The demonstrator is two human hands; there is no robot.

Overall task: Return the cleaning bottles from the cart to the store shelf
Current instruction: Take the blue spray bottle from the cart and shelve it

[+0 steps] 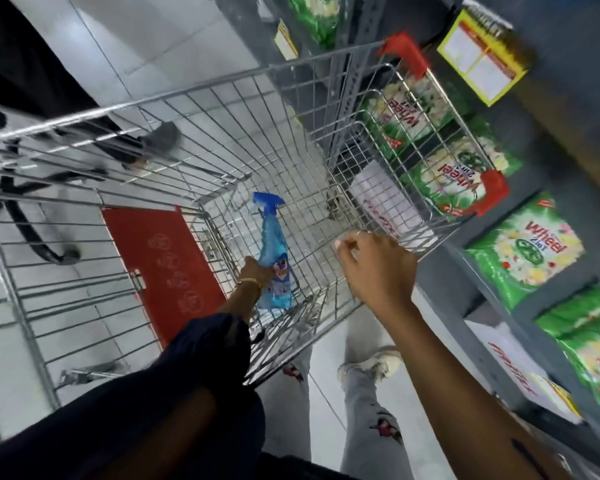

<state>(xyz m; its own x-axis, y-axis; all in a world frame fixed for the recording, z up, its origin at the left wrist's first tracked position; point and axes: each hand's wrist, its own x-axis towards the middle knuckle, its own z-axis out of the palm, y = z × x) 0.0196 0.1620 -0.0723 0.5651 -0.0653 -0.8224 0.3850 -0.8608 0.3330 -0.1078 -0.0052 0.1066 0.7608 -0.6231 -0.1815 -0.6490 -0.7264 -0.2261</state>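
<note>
A blue spray bottle with a blue trigger head lies deep in the wire shopping cart. My left hand reaches down into the cart and is closed around the bottle's lower body. My right hand rests on the cart's right rim near its red corner guard, fingers curled over the wire. No other bottle shows in the cart. The store shelf runs along the right side.
Green detergent packets fill the grey shelf, with a yellow price tag above. The cart's red child-seat flap is on the left. Another person's legs and shoe stand beyond the cart. My own feet are below.
</note>
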